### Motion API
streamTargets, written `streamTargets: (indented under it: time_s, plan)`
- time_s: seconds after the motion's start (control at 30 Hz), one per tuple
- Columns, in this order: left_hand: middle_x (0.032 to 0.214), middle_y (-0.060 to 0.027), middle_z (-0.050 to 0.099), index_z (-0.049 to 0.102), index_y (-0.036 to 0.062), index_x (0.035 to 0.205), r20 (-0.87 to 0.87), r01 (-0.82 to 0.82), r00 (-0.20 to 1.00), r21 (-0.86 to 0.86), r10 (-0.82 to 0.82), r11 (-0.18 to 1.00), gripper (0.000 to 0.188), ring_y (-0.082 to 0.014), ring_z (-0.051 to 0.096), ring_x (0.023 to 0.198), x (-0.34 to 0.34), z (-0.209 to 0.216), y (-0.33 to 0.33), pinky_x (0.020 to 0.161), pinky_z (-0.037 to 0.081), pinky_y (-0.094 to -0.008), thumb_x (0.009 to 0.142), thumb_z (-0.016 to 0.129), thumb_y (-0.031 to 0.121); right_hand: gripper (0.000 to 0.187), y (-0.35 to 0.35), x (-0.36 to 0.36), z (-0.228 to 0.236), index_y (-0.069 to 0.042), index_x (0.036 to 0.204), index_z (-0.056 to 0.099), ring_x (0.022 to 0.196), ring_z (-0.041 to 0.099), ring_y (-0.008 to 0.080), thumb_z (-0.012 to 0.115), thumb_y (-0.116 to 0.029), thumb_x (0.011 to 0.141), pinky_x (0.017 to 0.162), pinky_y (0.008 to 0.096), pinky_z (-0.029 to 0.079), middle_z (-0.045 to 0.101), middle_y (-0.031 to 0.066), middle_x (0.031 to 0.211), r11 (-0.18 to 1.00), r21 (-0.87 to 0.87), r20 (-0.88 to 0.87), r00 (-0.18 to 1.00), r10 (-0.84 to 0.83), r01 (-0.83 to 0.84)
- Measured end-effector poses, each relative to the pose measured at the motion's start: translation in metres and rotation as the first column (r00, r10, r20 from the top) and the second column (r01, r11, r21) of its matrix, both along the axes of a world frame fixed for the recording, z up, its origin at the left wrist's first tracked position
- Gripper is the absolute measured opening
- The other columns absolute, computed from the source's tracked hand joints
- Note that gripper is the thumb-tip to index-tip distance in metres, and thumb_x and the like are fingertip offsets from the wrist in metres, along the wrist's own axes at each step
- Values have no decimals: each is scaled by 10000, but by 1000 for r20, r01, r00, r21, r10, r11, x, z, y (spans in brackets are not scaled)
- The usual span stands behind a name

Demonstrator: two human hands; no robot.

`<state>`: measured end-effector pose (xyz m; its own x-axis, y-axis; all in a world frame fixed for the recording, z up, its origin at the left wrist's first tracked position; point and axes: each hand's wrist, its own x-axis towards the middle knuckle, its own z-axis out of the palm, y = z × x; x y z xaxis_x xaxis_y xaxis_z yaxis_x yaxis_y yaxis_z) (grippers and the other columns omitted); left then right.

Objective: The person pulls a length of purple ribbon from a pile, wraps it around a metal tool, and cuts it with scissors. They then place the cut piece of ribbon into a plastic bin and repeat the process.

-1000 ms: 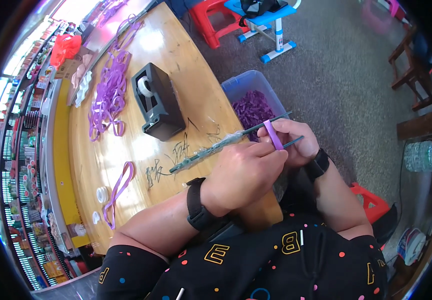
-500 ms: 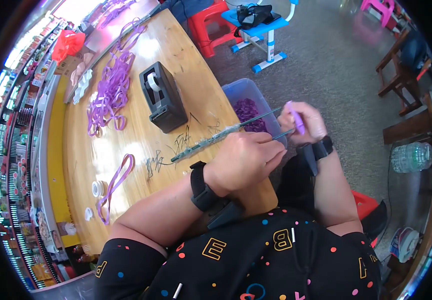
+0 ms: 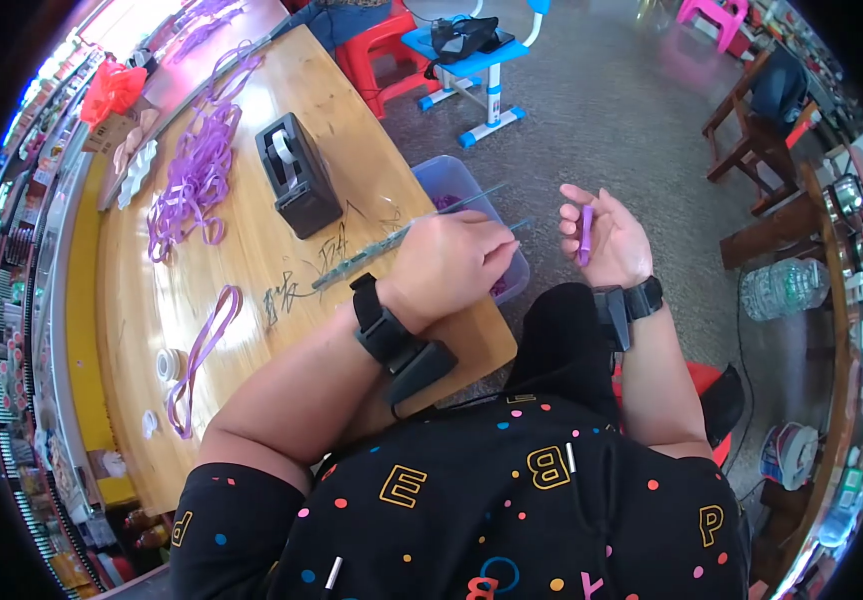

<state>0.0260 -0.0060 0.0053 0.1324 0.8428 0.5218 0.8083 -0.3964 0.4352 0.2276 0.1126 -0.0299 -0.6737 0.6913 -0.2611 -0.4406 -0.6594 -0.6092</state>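
Note:
My left hand (image 3: 452,258) is closed above the table's right edge, on a long, thin dark-green strip (image 3: 362,262). The strip lies slanted, with bits of clear material along it, and its two thin ends stick out past my fingers over the bin. Off to the right, above the floor, my right hand (image 3: 612,240) is turned palm up with its fingers loosely curled. A short, narrow purple ribbon piece (image 3: 586,236) rests against those fingers, apart from the green strip.
A black tape dispenser (image 3: 297,175) stands on the wooden table (image 3: 272,400). Purple ribbon (image 3: 192,170) lies heaped beyond it; a single ribbon loop (image 3: 207,360) and white tape roll (image 3: 167,364) lie nearer. A translucent bin (image 3: 444,175) with purple pieces stands beside the table.
My right hand has drawn away from the green strip's ends and turned palm up with the purple piece. My left hand still holds the strip; the whole view has shifted.

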Motion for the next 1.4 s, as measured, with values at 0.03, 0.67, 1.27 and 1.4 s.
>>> streamTargets:
  time_s: [0.03, 0.67, 1.27, 1.4]
  plan:
    - [726, -111, 640, 671, 57, 778, 21, -21, 1000, -39, 22, 999, 65, -290, 626, 654, 1, 1, -1, 583, 514, -346, 767, 666, 121, 379, -3, 1, -3, 0, 1180, 504, 742, 523, 164, 443, -284, 936, 604, 270, 435, 568, 68, 874, 1000, -9, -3, 1000, 7, -7]
    - [713, -132, 635, 687, 80, 788, 143, -55, 989, 43, 48, 998, 101, -305, 624, 671, 0, -5, 5, 600, 502, -372, 776, 633, 165, 368, -34, -10, -100, -35, 1199, 503, 831, 602, 166, 576, -205, 881, 662, 296, 504, 603, 89, 968, 957, 192, 487, 868, 102, -220]
    - [633, 84, 471, 692, 3, 947, 603, -360, 739, -21, 299, 933, 170, 2, 362, 553, -22, 50, -43, 495, 270, -172, 898, 607, 142, 255, -42, 59, -166, -37, 1136, 564, 954, 599, 186, 512, -145, 911, 801, 334, 495, 623, 96, 1063, 961, 51, 433, 873, 224, -271]
    - [688, 58, 568, 696, -11, 909, 642, -546, 655, 36, 399, 837, 179, -15, 461, 632, -76, 64, -66, 556, 366, -187, 853, 649, 152, 246, -39, 68, -176, -41, 1139, 559, 904, 608, 153, 469, -125, 926, 741, 295, 500, 627, 69, 1056, 960, 28, 405, 881, 244, -279]
